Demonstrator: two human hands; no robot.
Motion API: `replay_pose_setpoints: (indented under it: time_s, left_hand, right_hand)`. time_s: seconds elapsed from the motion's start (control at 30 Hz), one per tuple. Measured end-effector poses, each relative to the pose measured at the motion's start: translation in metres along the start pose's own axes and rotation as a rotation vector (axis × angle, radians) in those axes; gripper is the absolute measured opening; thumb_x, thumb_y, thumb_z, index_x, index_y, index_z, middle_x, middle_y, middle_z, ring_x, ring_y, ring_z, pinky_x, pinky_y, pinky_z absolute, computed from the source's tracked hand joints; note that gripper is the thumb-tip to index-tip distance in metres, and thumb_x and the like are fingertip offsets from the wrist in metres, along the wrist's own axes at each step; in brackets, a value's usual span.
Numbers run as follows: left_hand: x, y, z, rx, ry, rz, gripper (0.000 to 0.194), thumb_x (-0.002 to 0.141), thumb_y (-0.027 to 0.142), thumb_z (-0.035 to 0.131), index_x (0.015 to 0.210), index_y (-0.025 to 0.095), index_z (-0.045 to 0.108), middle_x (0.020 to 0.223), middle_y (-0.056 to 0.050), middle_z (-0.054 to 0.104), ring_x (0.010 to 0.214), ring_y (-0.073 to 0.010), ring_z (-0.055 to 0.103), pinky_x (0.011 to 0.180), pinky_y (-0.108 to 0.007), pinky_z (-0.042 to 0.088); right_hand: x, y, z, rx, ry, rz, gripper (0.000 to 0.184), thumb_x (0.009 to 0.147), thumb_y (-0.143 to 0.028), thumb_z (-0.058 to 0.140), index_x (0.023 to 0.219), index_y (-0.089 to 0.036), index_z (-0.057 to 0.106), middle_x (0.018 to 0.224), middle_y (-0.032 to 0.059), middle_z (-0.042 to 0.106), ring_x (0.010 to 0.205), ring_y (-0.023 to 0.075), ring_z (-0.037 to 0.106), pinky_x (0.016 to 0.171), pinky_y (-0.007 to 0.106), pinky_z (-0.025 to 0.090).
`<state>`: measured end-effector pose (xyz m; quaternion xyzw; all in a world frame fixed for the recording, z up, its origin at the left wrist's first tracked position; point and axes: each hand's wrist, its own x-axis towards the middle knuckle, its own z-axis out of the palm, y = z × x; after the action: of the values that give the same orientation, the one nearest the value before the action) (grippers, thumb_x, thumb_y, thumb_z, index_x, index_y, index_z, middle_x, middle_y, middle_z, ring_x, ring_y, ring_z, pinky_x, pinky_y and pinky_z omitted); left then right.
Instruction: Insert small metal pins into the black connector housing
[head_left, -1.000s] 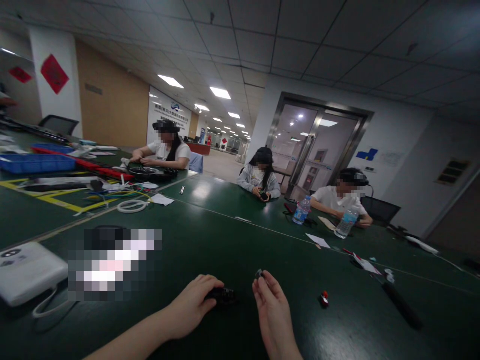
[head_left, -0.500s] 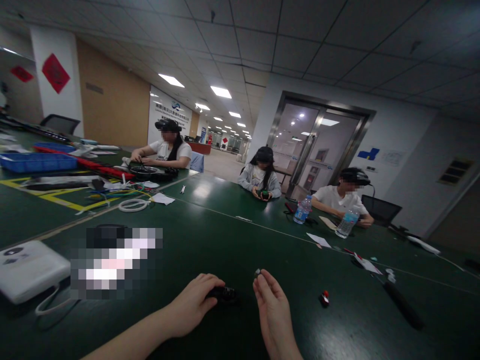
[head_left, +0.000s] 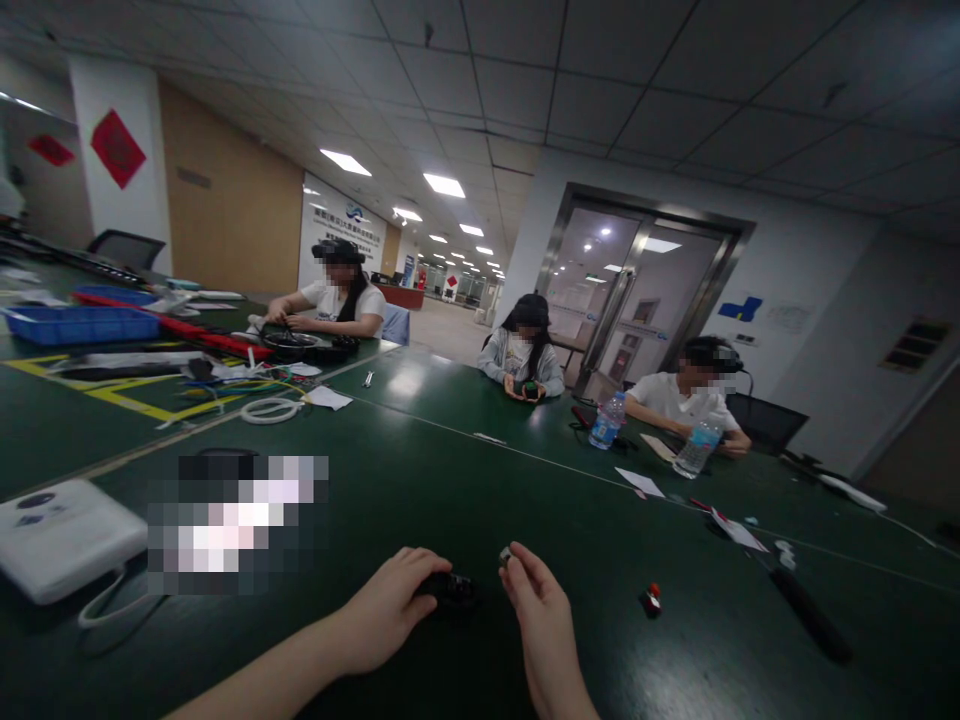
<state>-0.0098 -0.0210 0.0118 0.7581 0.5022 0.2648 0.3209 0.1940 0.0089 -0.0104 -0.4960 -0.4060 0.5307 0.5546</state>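
Note:
My left hand (head_left: pixel 390 605) is closed round one end of a small black object (head_left: pixel 459 588) at the table's near middle. Its kind I cannot make out, as it is dark and partly covered by my fingers. To the right of it, my right hand (head_left: pixel 541 615) pinches a small silvery metal piece (head_left: pixel 505 554) between thumb and fingertips, held up a short way from the black object. A small red and silver piece (head_left: pixel 652 600) lies on the table off to the right of my right hand.
On the green table (head_left: pixel 405 480) a white box-like device (head_left: pixel 71 540) with a cable stands left. A black-handled tool (head_left: pixel 810 615) lies right. Water bottles (head_left: pixel 606 420) stand farther back. Three people sit across. Blue trays (head_left: pixel 82 325), cables and tools crowd the far left.
My right hand has shifted slightly left with the metal piece, closer to the black object, and its fingers have turned a little. My left hand stays in place. The view has shifted slightly.

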Motion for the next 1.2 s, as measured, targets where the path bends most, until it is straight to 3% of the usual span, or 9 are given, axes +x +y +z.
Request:
replay_pose_setpoints:
  time_s: [0.27,0.43,0.7,0.87,1.2]
  left_hand:
    - [0.001,-0.003,0.003,0.011,0.008,0.0,0.036,0.078,0.02,0.048,0.114,0.026,0.051,0.117,-0.002,0.052,0.107,-0.0181,0.045,0.094,-0.033,0.034]
    - [0.001,-0.001,0.002,0.01,0.015,0.022,0.037,0.078,0.019,0.048,0.115,0.026,0.05,0.116,-0.002,0.053,0.107,-0.0185,0.045,0.094,-0.033,0.034]
    - [0.002,-0.004,0.006,0.04,0.032,0.055,0.038,0.077,0.018,0.047,0.114,0.025,0.051,0.115,-0.002,0.053,0.107,-0.0187,0.045,0.093,-0.032,0.034]
    - [0.002,-0.003,0.006,0.05,0.022,0.057,0.039,0.076,0.016,0.047,0.114,0.024,0.052,0.115,-0.002,0.053,0.107,-0.0187,0.046,0.094,-0.032,0.033]
    - [0.001,0.004,0.002,0.044,-0.018,0.013,0.041,0.076,0.016,0.046,0.116,0.025,0.05,0.117,-0.002,0.052,0.108,-0.0184,0.045,0.095,-0.033,0.033]
  right_hand:
    - [-0.022,-0.012,0.014,-0.515,-0.19,-0.247,0.026,0.072,-0.034,0.056,0.094,-0.022,0.065,0.098,0.0038,0.063,0.095,0.022,0.055,0.084,0.033,0.042]
    - [-0.032,-0.019,0.02,-0.665,-0.304,-0.276,0.021,0.073,-0.027,0.054,0.09,-0.028,0.066,0.095,0.0012,0.062,0.091,0.0203,0.056,0.081,0.031,0.042]
    - [-0.031,-0.017,0.021,-0.714,-0.372,-0.37,0.023,0.073,-0.02,0.052,0.089,-0.029,0.067,0.094,0.0013,0.063,0.095,0.0199,0.053,0.086,0.032,0.038]
    - [-0.035,-0.02,0.022,-0.778,-0.365,-0.382,0.024,0.07,-0.019,0.056,0.087,-0.031,0.068,0.105,0.0018,0.059,0.105,0.0226,0.047,0.091,0.036,0.034]
    - [-0.035,-0.023,0.022,-0.745,-0.363,-0.365,0.023,0.072,-0.018,0.053,0.084,-0.031,0.068,0.092,0.0004,0.062,0.092,0.0202,0.053,0.083,0.032,0.039]
